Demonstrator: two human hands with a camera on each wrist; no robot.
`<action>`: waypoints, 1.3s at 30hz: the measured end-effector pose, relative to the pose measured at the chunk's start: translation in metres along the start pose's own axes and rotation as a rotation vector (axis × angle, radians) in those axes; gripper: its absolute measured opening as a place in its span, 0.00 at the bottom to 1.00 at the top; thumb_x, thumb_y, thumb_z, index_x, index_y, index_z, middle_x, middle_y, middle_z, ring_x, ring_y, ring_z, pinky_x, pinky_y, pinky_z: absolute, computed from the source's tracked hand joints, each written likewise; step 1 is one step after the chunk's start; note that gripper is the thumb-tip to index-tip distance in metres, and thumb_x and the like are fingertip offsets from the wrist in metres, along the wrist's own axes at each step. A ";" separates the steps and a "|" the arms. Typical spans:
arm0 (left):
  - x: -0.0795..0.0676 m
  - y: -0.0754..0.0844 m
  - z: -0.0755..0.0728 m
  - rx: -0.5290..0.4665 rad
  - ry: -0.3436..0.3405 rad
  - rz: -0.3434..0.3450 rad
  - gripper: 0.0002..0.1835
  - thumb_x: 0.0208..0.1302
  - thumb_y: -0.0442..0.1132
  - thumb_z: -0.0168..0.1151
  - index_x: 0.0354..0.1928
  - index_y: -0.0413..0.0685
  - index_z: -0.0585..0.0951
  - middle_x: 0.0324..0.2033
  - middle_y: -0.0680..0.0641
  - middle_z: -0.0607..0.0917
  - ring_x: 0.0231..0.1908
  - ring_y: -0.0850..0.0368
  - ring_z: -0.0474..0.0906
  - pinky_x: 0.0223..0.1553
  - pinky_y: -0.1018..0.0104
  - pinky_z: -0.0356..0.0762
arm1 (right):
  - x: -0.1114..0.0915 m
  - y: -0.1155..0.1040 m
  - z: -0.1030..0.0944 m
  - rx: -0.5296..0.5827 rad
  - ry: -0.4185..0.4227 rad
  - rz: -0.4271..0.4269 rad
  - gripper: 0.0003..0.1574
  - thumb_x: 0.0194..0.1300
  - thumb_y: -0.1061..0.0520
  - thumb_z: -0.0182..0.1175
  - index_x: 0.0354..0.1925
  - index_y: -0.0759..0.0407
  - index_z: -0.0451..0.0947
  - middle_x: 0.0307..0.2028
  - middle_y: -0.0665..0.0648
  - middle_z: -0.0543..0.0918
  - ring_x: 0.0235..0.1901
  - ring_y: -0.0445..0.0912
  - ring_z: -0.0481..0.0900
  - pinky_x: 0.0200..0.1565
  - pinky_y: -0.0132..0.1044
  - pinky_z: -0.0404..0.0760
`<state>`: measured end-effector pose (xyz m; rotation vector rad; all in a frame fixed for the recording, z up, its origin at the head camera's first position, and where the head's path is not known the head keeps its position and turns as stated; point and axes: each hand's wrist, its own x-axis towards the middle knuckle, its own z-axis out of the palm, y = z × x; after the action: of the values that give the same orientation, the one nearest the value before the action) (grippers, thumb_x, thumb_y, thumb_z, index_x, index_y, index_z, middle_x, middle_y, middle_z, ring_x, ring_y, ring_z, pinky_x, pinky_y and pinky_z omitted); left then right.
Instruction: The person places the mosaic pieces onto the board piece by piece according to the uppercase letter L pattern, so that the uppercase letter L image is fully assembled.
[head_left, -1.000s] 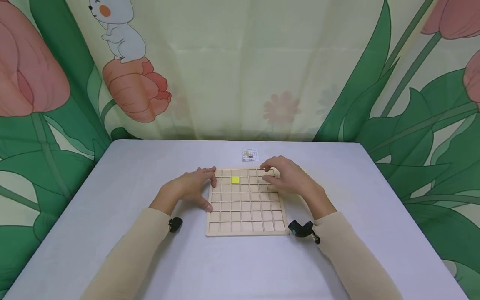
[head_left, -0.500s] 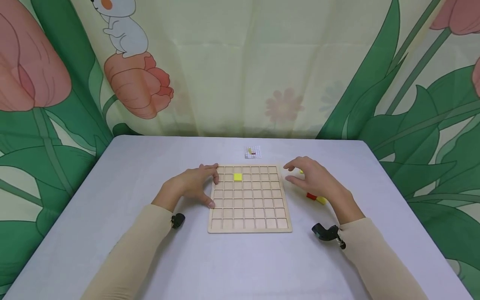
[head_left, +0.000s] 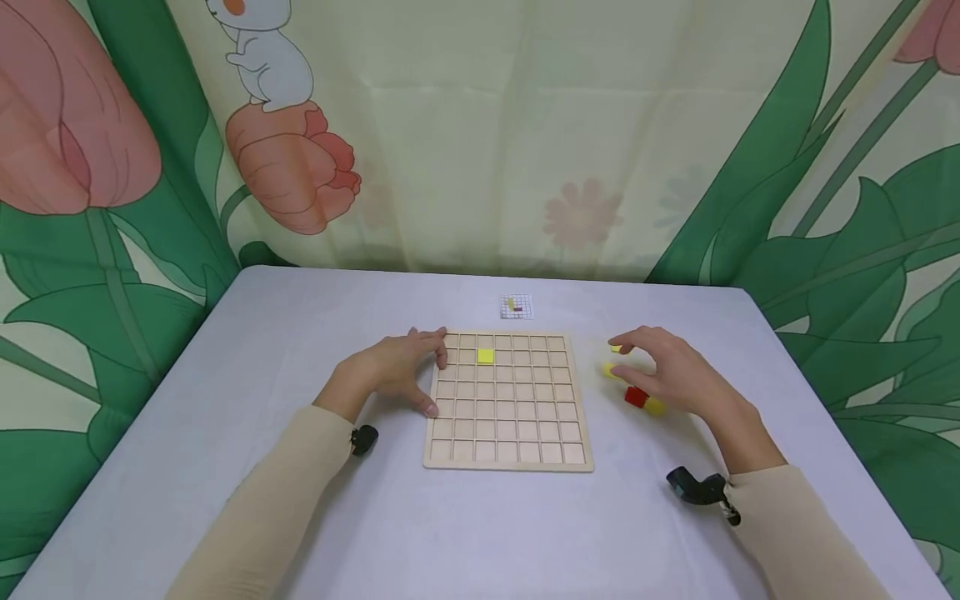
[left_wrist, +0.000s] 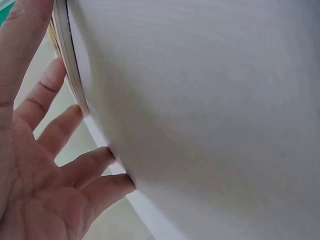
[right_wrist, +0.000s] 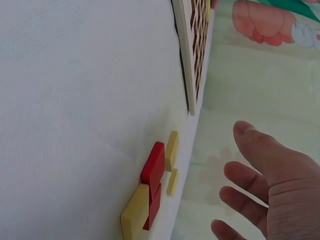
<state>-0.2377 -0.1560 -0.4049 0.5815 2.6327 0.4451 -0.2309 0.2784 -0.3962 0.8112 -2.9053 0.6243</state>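
Note:
A wooden grid board (head_left: 507, 429) lies on the table, with one yellow tile (head_left: 485, 357) in a square of its second row from the far side. My left hand (head_left: 393, 368) touches the board's left edge, thumb toward the near side and fingers toward the far corner. Spread fingers (left_wrist: 97, 165) show in the left wrist view, some on the table. To the right of the board, my right hand (head_left: 667, 371) hovers over loose tiles, thumb and fingers apart, holding nothing. A red tile (right_wrist: 154, 165) and a yellow tile (right_wrist: 135, 215) lie near it, along with several others.
A small printed grid card (head_left: 517, 307) with coloured squares lies beyond the board. The table (head_left: 510, 533) wears a white cloth, and a curtain (head_left: 480, 150) printed with tulips hangs behind it.
My right hand has moved from over the board's far right corner to the loose tiles on the right, bringing them into view. My left hand has stayed at the board's edge.

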 end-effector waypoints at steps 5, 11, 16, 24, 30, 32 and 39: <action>-0.001 0.002 -0.002 0.011 0.000 -0.001 0.37 0.39 0.60 0.85 0.49 0.63 0.73 0.82 0.53 0.51 0.79 0.35 0.48 0.73 0.35 0.57 | -0.006 0.005 -0.012 -0.027 0.004 0.033 0.29 0.65 0.54 0.72 0.62 0.57 0.79 0.49 0.59 0.84 0.55 0.59 0.78 0.55 0.61 0.80; -0.001 0.001 -0.002 0.010 0.003 -0.006 0.37 0.38 0.61 0.85 0.49 0.63 0.73 0.82 0.54 0.51 0.79 0.35 0.47 0.72 0.34 0.58 | -0.009 0.011 -0.022 -0.050 0.000 0.051 0.30 0.64 0.53 0.73 0.62 0.57 0.78 0.50 0.60 0.84 0.56 0.60 0.78 0.54 0.63 0.80; 0.000 -0.002 0.001 -0.007 0.006 -0.012 0.38 0.37 0.62 0.84 0.48 0.65 0.73 0.82 0.54 0.50 0.79 0.35 0.46 0.72 0.33 0.57 | -0.016 0.016 -0.025 -0.042 -0.007 0.058 0.31 0.64 0.52 0.73 0.63 0.57 0.78 0.50 0.60 0.84 0.56 0.60 0.77 0.54 0.64 0.80; 0.003 -0.001 0.001 0.008 0.007 0.000 0.37 0.38 0.62 0.84 0.49 0.65 0.73 0.82 0.53 0.51 0.79 0.36 0.47 0.73 0.34 0.56 | -0.027 0.022 -0.028 -0.056 0.008 0.058 0.31 0.63 0.53 0.74 0.62 0.57 0.78 0.49 0.59 0.85 0.55 0.60 0.78 0.53 0.63 0.81; 0.001 0.001 0.002 0.000 -0.003 -0.005 0.36 0.39 0.60 0.85 0.48 0.65 0.73 0.82 0.53 0.51 0.79 0.36 0.47 0.73 0.34 0.56 | -0.034 0.027 -0.031 -0.093 -0.001 0.055 0.31 0.62 0.53 0.75 0.61 0.58 0.79 0.48 0.60 0.85 0.53 0.60 0.79 0.52 0.62 0.82; 0.000 0.001 0.004 -0.001 -0.004 -0.005 0.36 0.39 0.60 0.85 0.49 0.65 0.73 0.82 0.52 0.51 0.79 0.36 0.47 0.73 0.34 0.56 | -0.036 0.029 -0.034 -0.106 0.007 0.054 0.31 0.61 0.54 0.75 0.60 0.58 0.79 0.47 0.59 0.85 0.53 0.60 0.79 0.51 0.62 0.82; -0.001 0.001 0.005 0.009 0.019 0.005 0.37 0.38 0.61 0.85 0.49 0.65 0.73 0.82 0.52 0.51 0.79 0.36 0.47 0.73 0.34 0.55 | -0.041 0.033 -0.041 -0.109 0.005 0.068 0.31 0.62 0.53 0.75 0.61 0.58 0.79 0.47 0.59 0.85 0.54 0.61 0.78 0.53 0.65 0.80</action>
<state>-0.2346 -0.1543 -0.4081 0.5893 2.6535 0.4422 -0.2147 0.3400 -0.3772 0.7001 -2.9431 0.4671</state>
